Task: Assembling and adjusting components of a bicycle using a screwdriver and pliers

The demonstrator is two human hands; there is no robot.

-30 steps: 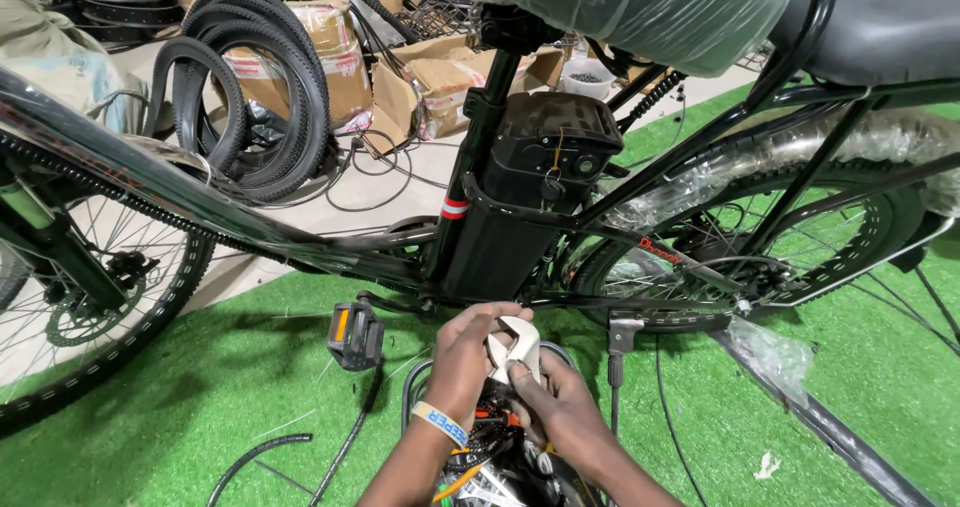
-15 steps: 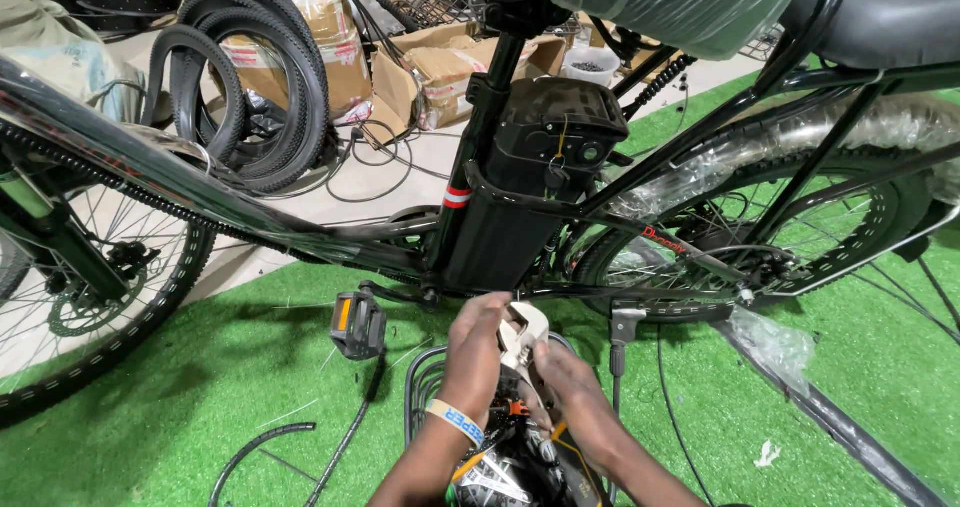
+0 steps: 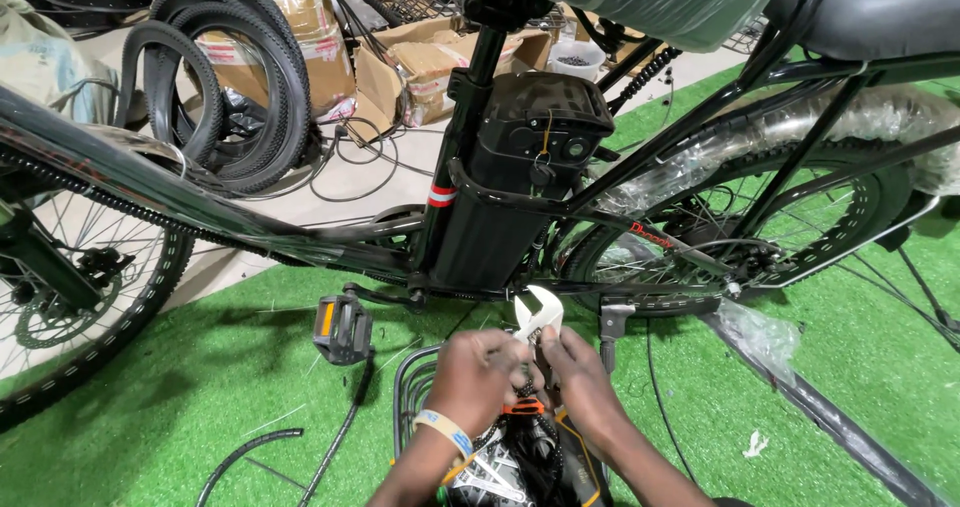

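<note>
Low in the middle of the frame, your left hand (image 3: 478,379) and right hand (image 3: 578,375) meet over a wire basket (image 3: 408,407) of tools standing on the green turf (image 3: 180,407). Both grips are clamped together on an adjustable wrench (image 3: 538,315), whose silver head points up out of your fingers toward the bicycle frame (image 3: 300,237). As judged from this view, the wrench is in hand but not yet set on any fastener; its head is close below the frame's bottom tube and the black battery box (image 3: 520,182), touching neither. Whether its opening has been adjusted cannot be told. For clearance, note the pedal (image 3: 342,329) just left of your hands and the kickstand (image 3: 612,322) just right of them; the gap between the two is narrow. The rear wheel (image 3: 760,237) fills the right of the frame, the front wheel (image 3: 70,307) the left edge. Open turf lies at lower left and lower right, with loose cable (image 3: 250,447) lying at lower left.
</note>
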